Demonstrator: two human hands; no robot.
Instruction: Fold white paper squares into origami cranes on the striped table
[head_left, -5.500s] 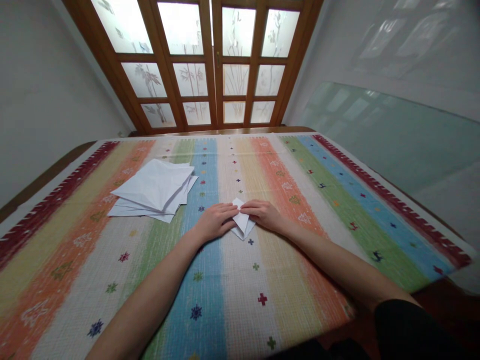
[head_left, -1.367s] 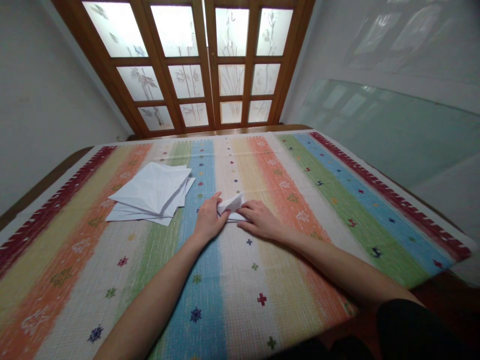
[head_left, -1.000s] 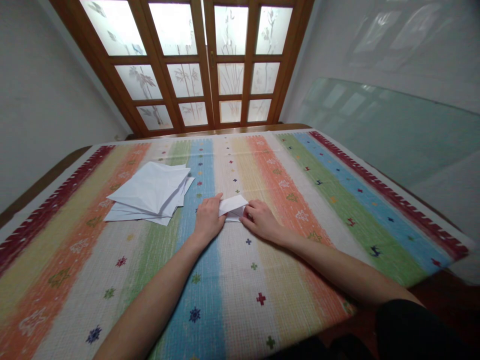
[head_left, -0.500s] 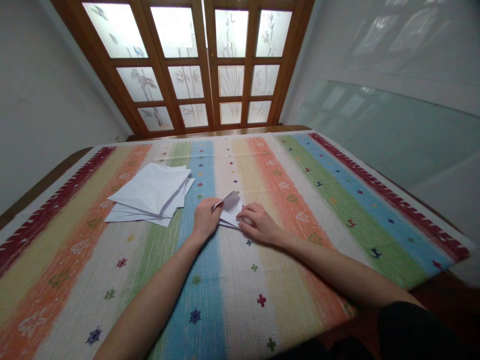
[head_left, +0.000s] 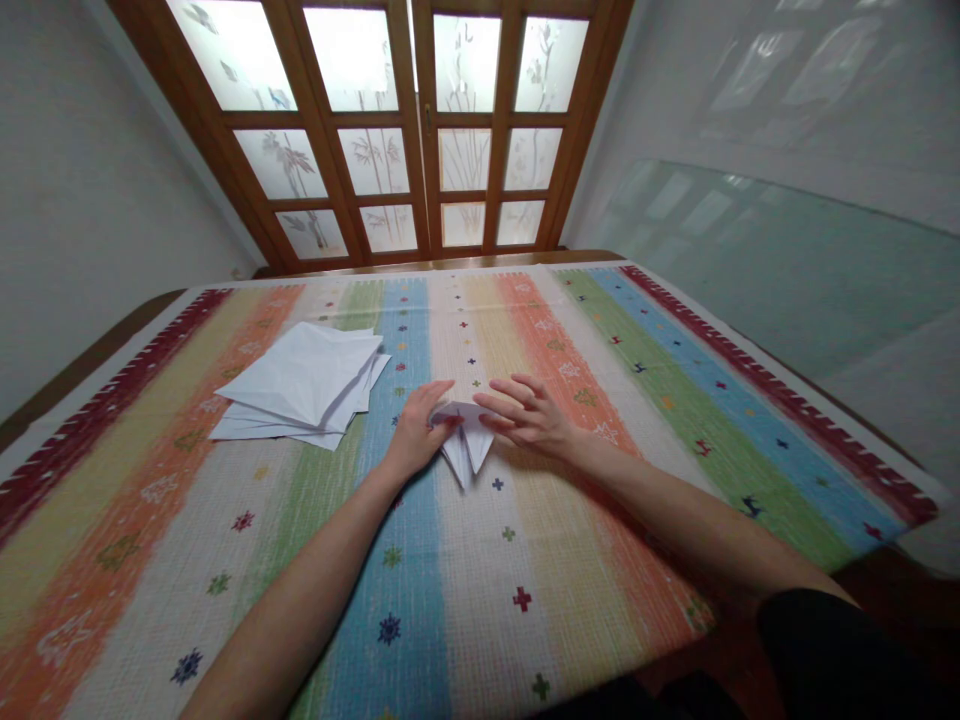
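Between my hands is a small piece of folded white paper (head_left: 469, 445), its pointed end toward me and its folds slightly spread. My left hand (head_left: 418, 430) pinches the paper's left side, thumb on the near face and fingers behind. My right hand (head_left: 531, 415) is at the paper's right upper edge with its fingers spread, the fingertips at or just over the edge; whether they press on it I cannot tell. Left of my hands lies a loose stack of white paper sheets (head_left: 304, 375), the top one creased.
A striped tablecloth (head_left: 315, 580) with small printed figures covers the table. Its wooden edge (head_left: 161, 305) shows at the far left. Beyond the table stand wooden doors with glass panes (head_left: 375, 160). A glass panel (head_left: 787, 260) leans along the right wall.
The folded paper has turned so that its point faces me. My right hand's fingers have loosened and spread, while my left keeps its hold. The paper stack is unmoved.
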